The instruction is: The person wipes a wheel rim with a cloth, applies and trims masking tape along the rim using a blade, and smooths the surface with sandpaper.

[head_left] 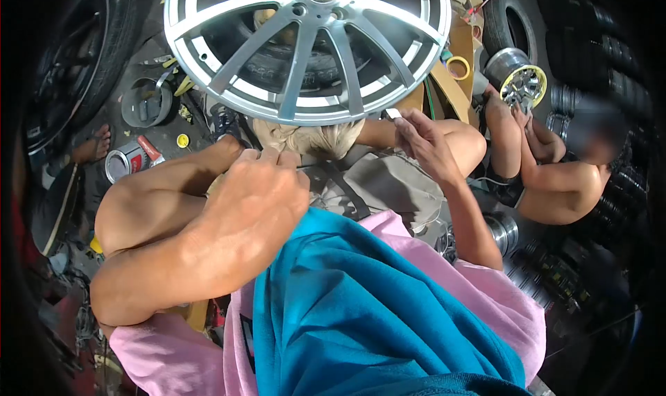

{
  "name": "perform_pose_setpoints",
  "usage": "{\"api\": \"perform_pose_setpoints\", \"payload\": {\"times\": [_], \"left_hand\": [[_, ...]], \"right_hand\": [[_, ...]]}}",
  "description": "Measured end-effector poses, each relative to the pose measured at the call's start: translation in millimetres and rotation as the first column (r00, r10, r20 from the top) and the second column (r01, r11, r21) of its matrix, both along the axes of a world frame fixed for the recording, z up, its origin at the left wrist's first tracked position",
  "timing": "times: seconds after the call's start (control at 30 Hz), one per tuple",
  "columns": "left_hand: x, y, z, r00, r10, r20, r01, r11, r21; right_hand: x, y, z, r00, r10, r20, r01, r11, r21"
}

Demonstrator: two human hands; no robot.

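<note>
A large silver wheel rim (pixel 298 70) with many spokes fills the top middle, in front of my knees. My left hand (pixel 260 184) is just below the rim's lower edge, back of the hand up, fingers bent down; what they hold, if anything, is hidden. Near the rim's lower right edge, my right hand (pixel 424 140) pinches a small white piece (pixel 393 113) between thumb and fingers. Beige cloth (pixel 312 138) lies under the rim, between my legs.
At the right a seated person (pixel 565 181) handles a smaller rim (pixel 517 80). Tyres (pixel 510 24) stand behind. On the left are a can (pixel 126 163), a round container (pixel 147 103), another person's foot (pixel 94 145) and a large tyre (pixel 118 42). Tape (pixel 458 68) lies beside cardboard.
</note>
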State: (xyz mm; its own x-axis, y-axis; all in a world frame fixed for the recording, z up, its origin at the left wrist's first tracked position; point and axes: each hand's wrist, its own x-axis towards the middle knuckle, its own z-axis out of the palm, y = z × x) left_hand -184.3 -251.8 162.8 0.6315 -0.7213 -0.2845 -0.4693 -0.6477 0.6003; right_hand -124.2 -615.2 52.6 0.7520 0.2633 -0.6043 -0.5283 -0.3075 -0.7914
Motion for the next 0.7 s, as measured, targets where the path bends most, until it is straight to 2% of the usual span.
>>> {"api": "perform_pose_setpoints", "payload": {"times": [0.1,0.13,0.2,0.23,0.3,0.37,0.5,0.6,0.67,0.7], "left_hand": [[4.3,-9.2,-8.6,1.000,-0.019,0.003,0.019,1.000,0.020],[5.4,-11.8,-11.3,1.000,-0.026,0.004,0.026,0.999,0.026],[7.0,-15.7,-16.0,0.999,-0.045,0.007,0.044,0.998,0.034],[6.8,-16.9,-17.6,0.998,-0.044,0.042,0.042,0.998,0.040],[8.2,-19.9,-17.4,0.996,-0.048,0.073,0.045,0.998,0.050],[11.5,-22.6,-16.1,1.000,-0.027,-0.012,0.029,0.985,0.170],[14.6,-22.9,-14.7,0.999,0.000,-0.036,0.005,0.990,0.139],[13.2,-20.7,-17.9,0.999,0.008,-0.042,-0.004,0.995,0.099],[8.9,-17.8,-24.9,0.993,0.041,0.112,-0.025,0.990,-0.139],[8.9,-17.6,-24.6,0.993,0.043,0.110,-0.027,0.990,-0.140]], "right_hand": [[-3.3,1.2,-16.5,0.963,-0.018,0.270,0.068,0.982,-0.178],[-1.6,-1.9,-16.9,0.962,-0.033,0.269,0.083,0.981,-0.176],[5.5,-8.0,-19.4,0.910,0.024,0.414,0.145,0.917,-0.371],[10.1,-10.2,-16.1,0.911,0.025,0.412,0.162,0.897,-0.411],[16.8,-17.9,-20.3,0.892,0.017,0.451,0.176,0.906,-0.384],[22.2,-19.5,-21.6,0.857,0.028,0.515,0.187,0.914,-0.361],[32.1,-15.5,-20.1,0.833,0.102,0.544,0.177,0.882,-0.437],[34.0,-13.5,-22.2,0.870,0.054,0.489,0.189,0.881,-0.434],[33.7,-10.3,-22.5,0.896,-0.016,0.443,0.207,0.899,-0.386],[32.5,-10.4,-25.5,0.897,-0.014,0.441,0.205,0.899,-0.388]]}}
